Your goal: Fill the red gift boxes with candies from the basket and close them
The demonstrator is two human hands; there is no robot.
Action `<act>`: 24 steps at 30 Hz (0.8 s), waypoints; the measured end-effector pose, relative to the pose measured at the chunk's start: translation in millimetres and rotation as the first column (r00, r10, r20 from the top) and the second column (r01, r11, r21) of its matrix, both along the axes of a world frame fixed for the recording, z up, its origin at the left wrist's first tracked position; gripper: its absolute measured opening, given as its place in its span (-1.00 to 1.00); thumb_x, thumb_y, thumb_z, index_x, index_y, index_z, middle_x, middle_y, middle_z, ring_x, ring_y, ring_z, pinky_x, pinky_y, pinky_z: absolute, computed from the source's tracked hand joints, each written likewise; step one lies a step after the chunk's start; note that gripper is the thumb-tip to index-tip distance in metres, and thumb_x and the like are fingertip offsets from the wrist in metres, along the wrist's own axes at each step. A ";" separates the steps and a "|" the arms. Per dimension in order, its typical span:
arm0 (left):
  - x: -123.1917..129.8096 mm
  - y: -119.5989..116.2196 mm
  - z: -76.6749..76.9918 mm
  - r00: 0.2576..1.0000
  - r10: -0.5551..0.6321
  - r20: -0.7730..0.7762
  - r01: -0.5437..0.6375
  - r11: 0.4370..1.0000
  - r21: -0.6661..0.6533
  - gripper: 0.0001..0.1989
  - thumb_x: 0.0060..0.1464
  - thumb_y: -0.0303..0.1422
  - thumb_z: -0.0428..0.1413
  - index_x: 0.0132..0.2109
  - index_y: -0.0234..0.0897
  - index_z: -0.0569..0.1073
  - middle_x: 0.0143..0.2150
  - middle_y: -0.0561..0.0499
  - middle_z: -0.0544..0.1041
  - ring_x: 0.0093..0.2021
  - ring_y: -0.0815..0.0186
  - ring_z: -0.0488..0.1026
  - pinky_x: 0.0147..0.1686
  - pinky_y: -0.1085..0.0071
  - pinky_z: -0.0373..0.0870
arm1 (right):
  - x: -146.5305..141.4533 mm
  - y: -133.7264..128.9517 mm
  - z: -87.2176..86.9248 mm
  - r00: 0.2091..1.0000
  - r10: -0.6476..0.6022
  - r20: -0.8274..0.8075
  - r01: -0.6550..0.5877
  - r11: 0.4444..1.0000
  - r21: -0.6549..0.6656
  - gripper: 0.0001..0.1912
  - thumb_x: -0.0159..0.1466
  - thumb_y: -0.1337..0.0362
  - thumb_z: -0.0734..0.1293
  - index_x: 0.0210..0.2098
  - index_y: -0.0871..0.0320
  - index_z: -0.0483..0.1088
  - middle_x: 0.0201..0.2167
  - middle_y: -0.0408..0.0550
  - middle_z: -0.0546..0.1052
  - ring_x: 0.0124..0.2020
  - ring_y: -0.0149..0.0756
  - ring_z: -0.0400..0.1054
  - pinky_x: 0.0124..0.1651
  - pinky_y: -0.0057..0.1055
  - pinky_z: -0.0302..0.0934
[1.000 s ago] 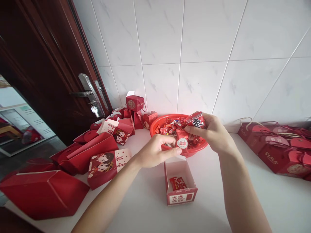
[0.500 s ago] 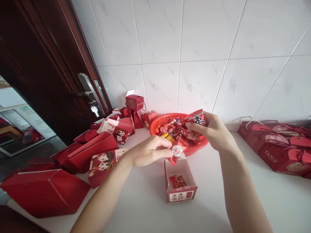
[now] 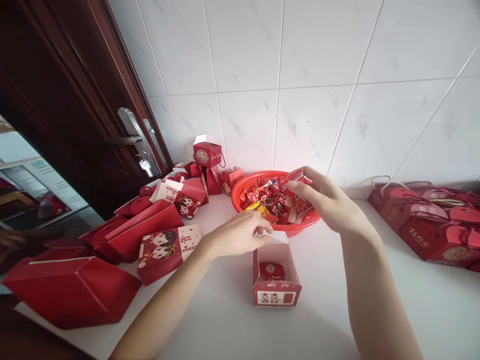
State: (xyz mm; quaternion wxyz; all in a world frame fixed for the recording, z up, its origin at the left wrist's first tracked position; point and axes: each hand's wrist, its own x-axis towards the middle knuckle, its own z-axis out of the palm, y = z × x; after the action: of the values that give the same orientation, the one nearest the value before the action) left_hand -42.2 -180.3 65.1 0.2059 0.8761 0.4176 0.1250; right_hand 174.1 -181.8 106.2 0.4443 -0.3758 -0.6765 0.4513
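An open red and white box [image 3: 277,295] stands on the white table, with red-wrapped candies [image 3: 272,271] inside it. Behind it, against the tiled wall, a red basket [image 3: 296,230] holds many wrapped candies. My left hand [image 3: 245,232] is over the back left edge of the box, its fingers curled with nothing visible in them. Above the right side of the basket, my right hand [image 3: 318,197] grips a red candy packet [image 3: 296,179] between thumb and fingers.
On the left, many red gift boxes [image 3: 78,290] lie grouped beside a dark door [image 3: 75,75] with a metal handle. A small box [image 3: 207,154] sits on top of others at the back. More red boxes with cord handles [image 3: 427,225] stand at the right.
The red candy from my left hand has dropped into the open box, and the fingers have come off it. My right hand has tilted its packet over the basket. The view has shifted slightly.
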 end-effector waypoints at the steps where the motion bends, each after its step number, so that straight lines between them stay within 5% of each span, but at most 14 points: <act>1: -1.9 -0.7 1.0 1.000 0.004 -0.017 -0.003 1.000 0.013 -0.79 0.21 -0.28 0.14 -0.13 -0.24 0.63 -0.18 -0.06 0.56 -0.15 0.20 0.48 -0.15 0.36 0.32 | 1.1 0.3 -1.5 1.000 -0.002 0.006 0.002 1.000 -0.001 -0.70 0.30 -0.03 0.37 -0.27 0.05 0.31 -0.57 -0.22 0.49 -0.54 -0.30 0.44 -0.44 -0.36 0.35; 8: -17.8 -5.6 12.6 0.996 0.024 -0.091 -0.024 1.000 -0.001 -0.77 0.18 -0.24 0.16 -0.09 -0.18 0.63 -0.10 -0.04 0.58 -0.09 0.20 0.50 -0.10 0.39 0.34 | 3.4 2.6 -7.4 0.998 -0.016 0.063 0.012 0.998 0.063 -0.85 0.33 0.12 0.28 -0.22 0.02 0.43 -0.41 -0.11 0.54 -0.29 -0.19 0.46 -0.25 -0.29 0.36; 13: -26.3 -3.3 13.5 0.996 -0.013 -0.089 0.003 0.994 -0.106 -0.77 0.16 -0.28 0.11 -0.13 -0.19 0.63 -0.21 0.02 0.62 -0.24 0.28 0.48 -0.26 0.47 0.32 | -5.6 0.4 -4.0 0.962 0.231 0.143 -0.250 0.960 0.130 -0.88 0.31 0.17 0.36 -0.25 0.05 0.50 -0.27 -0.09 0.57 -0.25 -0.23 0.44 -0.18 -0.29 0.36; 19: -28.3 4.2 11.5 0.990 -0.142 -0.011 0.133 0.948 -0.288 -0.83 0.09 -0.38 0.11 -0.44 -0.25 0.52 -0.55 0.11 0.42 -0.50 0.38 0.29 -0.47 0.46 0.17 | -19.1 -6.1 -5.8 0.785 0.511 0.351 -0.564 0.824 0.062 -0.89 0.32 0.28 0.37 -0.22 0.08 0.57 -0.30 -0.10 0.60 -0.28 -0.28 0.47 -0.24 -0.37 0.35; 24: -26.3 3.3 14.6 0.995 -0.100 0.012 0.099 0.948 -0.304 -0.89 -0.01 -0.44 0.14 -0.46 -0.25 0.53 -0.52 0.11 0.50 -0.45 0.37 0.38 -0.45 0.49 0.21 | -28.5 -11.1 -12.3 0.628 0.461 0.626 -0.607 0.795 0.023 -0.82 0.30 0.42 0.33 -0.14 0.13 0.52 -0.35 -0.13 0.55 -0.42 -0.39 0.36 -0.41 -0.46 0.16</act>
State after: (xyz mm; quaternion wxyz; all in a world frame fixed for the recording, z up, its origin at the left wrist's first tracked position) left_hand -68.4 -177.0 79.7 0.3436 0.8541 0.3877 0.0471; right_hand 145.6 -192.9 93.9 0.0964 -0.2228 -0.9084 0.3405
